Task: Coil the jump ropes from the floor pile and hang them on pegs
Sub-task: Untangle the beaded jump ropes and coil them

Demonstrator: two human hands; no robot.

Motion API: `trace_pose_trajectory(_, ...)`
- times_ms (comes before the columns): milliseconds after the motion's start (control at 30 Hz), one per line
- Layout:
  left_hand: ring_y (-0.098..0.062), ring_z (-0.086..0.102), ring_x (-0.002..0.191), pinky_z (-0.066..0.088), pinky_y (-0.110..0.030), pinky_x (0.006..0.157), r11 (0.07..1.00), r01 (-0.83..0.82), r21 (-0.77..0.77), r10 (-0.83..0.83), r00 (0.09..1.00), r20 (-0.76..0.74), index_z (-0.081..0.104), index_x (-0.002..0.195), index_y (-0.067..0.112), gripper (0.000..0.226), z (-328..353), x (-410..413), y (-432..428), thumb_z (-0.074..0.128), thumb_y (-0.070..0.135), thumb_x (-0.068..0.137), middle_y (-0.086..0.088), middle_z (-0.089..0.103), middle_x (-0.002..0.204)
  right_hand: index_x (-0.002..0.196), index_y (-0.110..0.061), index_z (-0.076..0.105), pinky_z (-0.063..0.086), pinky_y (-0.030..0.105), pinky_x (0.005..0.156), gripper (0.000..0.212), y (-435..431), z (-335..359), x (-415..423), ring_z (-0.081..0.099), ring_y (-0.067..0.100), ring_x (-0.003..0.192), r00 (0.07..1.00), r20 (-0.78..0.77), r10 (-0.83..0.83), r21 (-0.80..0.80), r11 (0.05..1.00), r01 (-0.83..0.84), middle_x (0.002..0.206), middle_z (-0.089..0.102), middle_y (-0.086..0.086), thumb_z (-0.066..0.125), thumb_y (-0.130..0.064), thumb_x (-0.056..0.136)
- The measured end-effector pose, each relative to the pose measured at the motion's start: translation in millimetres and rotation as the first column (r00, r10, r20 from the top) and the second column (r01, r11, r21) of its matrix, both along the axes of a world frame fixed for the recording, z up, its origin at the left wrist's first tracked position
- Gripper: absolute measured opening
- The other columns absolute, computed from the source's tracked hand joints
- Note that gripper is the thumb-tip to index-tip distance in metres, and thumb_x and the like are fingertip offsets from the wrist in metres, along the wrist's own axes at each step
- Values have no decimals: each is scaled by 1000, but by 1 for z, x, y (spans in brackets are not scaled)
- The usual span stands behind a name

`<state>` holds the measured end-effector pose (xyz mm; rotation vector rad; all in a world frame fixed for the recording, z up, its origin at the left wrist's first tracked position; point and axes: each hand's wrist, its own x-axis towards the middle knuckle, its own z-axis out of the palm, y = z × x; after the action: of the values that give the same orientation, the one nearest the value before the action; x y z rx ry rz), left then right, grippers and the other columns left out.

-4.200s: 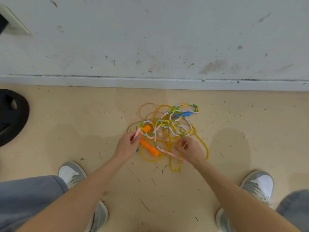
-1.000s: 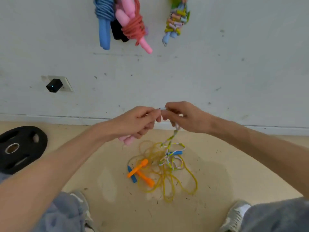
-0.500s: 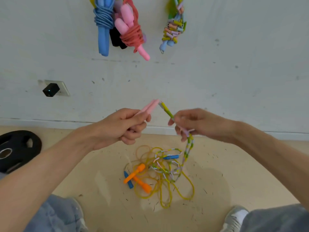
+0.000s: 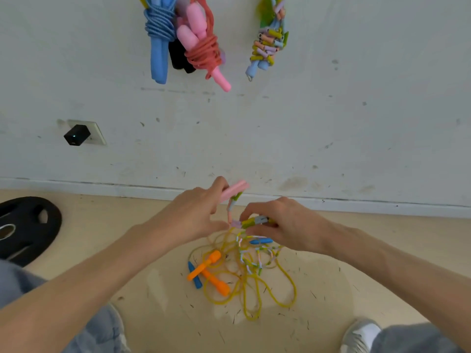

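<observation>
My left hand (image 4: pixel 196 212) grips the pink handle (image 4: pixel 235 191) of a beaded jump rope above the floor pile. From the handle the multicoloured beaded rope (image 4: pixel 254 221) bends down into my right hand (image 4: pixel 277 225), which pinches a short stretch of it. The remaining beads trail down into the pile (image 4: pixel 244 271) on the floor. There a yellow rope with orange handles (image 4: pixel 214 276) lies tangled with the beads, beside a blue handle (image 4: pixel 261 241) and a second blue handle (image 4: pixel 195 276).
Coiled ropes hang on the wall above: a blue one (image 4: pixel 159 39), a red one with pink handles (image 4: pixel 204 44), a beaded one (image 4: pixel 267 44). A black weight plate (image 4: pixel 25 228) lies at left. A wall socket with a black plug (image 4: pixel 77 135) is nearby. My shoe (image 4: pixel 362 335) stands at lower right.
My right hand has slid down and closer to my left hand, folding a short loop of beaded rope below the pink handle. My view has tilted slightly downward.
</observation>
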<state>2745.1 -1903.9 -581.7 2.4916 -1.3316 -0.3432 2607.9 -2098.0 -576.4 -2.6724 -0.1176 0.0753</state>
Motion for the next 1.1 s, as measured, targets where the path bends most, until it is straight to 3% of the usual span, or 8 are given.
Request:
trace_pose_trajectory(133,-5,54,65,39,-28,56,990,138,-2,-138,987,85,35,97,41,47,-9,-14,-3,50,82,81,13,56,71,114,-35,73,43,17,64,15,0,12,2,61,6,68,997,65,50,217,974,-63,81,70,-18,68,-34,100)
trace_pose_trajectory(267,-13,42,52,28,-27,51,960,201,-194,-216,975,-60,49,81,21,40,-6,-19,-7,44,57,99,5,42,56,103,-23,79,44,15,64,10,-9,17,9,62,2,68,991,128,-48,364,931,-2,78,72,-14,74,-28,96)
trace_pose_trajectory(433,-9,36,53,28,-22,52,916,288,-279,-339,928,-153,34,72,25,41,7,-26,-4,50,46,104,10,41,57,97,-18,79,41,19,57,10,-28,15,16,46,10,58,984,53,-169,608,787,103,62,58,4,82,-23,89)
trace_pose_trajectory(500,4,44,55,37,-20,55,898,238,-369,-347,900,-264,39,74,26,40,15,-25,-5,46,55,102,24,59,72,97,-18,81,48,29,70,9,-34,9,15,61,15,72,989,-77,-125,701,699,143,80,73,11,72,-15,97)
trace_pose_trajectory(600,-5,62,60,46,-34,57,868,-81,-490,-78,952,-296,60,67,31,52,14,-11,-8,38,70,93,7,71,73,100,-24,79,49,32,74,23,-23,-8,11,59,16,70,974,-223,-42,767,609,202,78,68,10,57,-28,107)
trace_pose_trajectory(767,-15,48,48,29,-35,48,871,-410,-269,425,905,-5,54,66,15,56,-15,23,-2,37,52,104,1,50,53,133,-25,60,53,30,66,32,16,-29,7,58,14,62,947,-321,-3,506,845,174,74,63,-1,59,-39,104)
trace_pose_trajectory(900,-28,52,54,31,-37,49,936,-291,-199,326,929,175,45,87,14,39,-32,23,1,40,48,105,0,52,60,123,-23,53,48,41,69,24,28,-26,2,54,21,67,986,-114,-118,135,982,133,80,66,5,60,-34,103)
trace_pose_trajectory(1100,-21,48,56,48,-43,61,993,95,63,-109,958,264,37,104,23,22,-28,11,4,27,41,111,10,39,65,91,-16,70,36,17,63,18,6,12,17,51,0,63,990,108,-91,205,976,68,70,56,-10,65,-30,102)
